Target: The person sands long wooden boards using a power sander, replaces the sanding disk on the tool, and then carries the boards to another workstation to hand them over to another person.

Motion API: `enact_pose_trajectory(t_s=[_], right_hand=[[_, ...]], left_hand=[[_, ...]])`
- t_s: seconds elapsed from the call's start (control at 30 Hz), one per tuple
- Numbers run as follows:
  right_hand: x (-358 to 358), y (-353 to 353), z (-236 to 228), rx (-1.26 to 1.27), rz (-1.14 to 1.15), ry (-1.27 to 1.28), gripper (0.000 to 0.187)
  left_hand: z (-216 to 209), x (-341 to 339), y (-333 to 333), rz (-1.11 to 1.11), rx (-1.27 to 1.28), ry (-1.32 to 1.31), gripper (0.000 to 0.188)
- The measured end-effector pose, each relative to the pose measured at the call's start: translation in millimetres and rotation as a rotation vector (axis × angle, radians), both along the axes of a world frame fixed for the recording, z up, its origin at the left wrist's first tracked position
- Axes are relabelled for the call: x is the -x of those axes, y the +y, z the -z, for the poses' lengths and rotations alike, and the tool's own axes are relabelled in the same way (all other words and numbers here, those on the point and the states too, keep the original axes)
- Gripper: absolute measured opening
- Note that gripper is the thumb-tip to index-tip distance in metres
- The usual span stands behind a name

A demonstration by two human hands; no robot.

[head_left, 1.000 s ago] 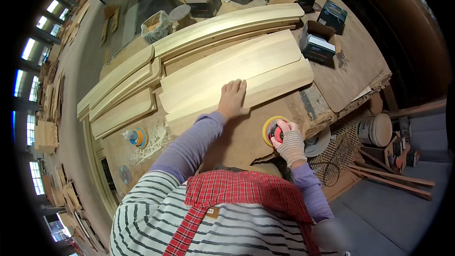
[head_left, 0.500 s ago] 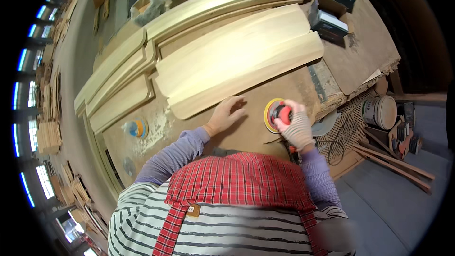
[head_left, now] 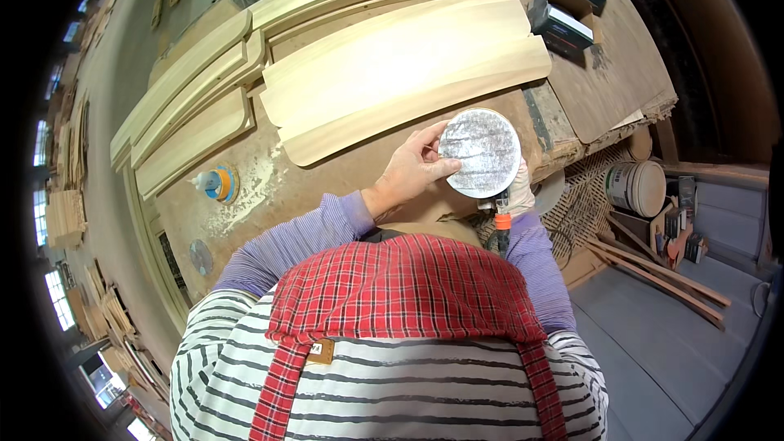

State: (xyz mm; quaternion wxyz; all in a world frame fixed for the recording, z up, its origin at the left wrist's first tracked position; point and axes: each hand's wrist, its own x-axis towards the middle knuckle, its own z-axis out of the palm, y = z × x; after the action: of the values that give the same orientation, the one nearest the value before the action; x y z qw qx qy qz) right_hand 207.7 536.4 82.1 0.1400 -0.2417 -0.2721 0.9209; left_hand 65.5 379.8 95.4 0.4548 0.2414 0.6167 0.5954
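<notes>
A round grey-white sanding disc, worn and smudged, faces up on the turned-over orbital sander, whose body it mostly hides. My left hand pinches the disc's left edge, thumb on its face and fingers behind. My right hand, in a pale glove, holds the sander from behind on the right; its fingers are largely covered by the disc. Below the disc the sander's dark hose shows an orange collar. Beyond both hands lie pale, smooth wooden boards with rounded corners.
Curved wooden pieces lie at the left and back. A small bottle with an orange-yellow ring stands by white dust on the worktable. Dark boxes sit far right. A white bucket and wood strips are right of the table.
The sander has been lifted off the table and turned over, so its disc faces up. My left hand has moved from near the board's edge to the disc.
</notes>
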Motion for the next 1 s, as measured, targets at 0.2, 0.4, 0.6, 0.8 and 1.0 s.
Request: enact_pose_trajectory(t_s=[0.2,0.4,0.6,0.8,1.0], right_hand=[[-6.0,-14.6,-30.2,-0.206,0.145,-0.138,0.046],[-38.8,-24.4,-60.4,-0.556,0.038,-0.108,0.055],[-39.5,-48.2,-56.3,-1.508,-0.039,-0.035,0.066],[-38.1,-65.1,-77.3,-1.77,-0.003,0.082,0.068],[-24.4,-86.3,-70.5,-1.756,0.067,0.159,0.067]], left_hand=[[-30.8,-26.7,-11.8,0.1,0.323,-0.734,0.042],[26.9,-51.0,10.1,-0.239,-0.007,-0.783,0.027],[9.9,-72.6,-13.1,-0.114,-0.065,-0.933,0.034],[106.2,-74.8,-22.1,-0.017,-0.447,-0.713,0.033],[32.7,-61.7,-61.7,-0.099,-0.362,-0.904,0.035]])
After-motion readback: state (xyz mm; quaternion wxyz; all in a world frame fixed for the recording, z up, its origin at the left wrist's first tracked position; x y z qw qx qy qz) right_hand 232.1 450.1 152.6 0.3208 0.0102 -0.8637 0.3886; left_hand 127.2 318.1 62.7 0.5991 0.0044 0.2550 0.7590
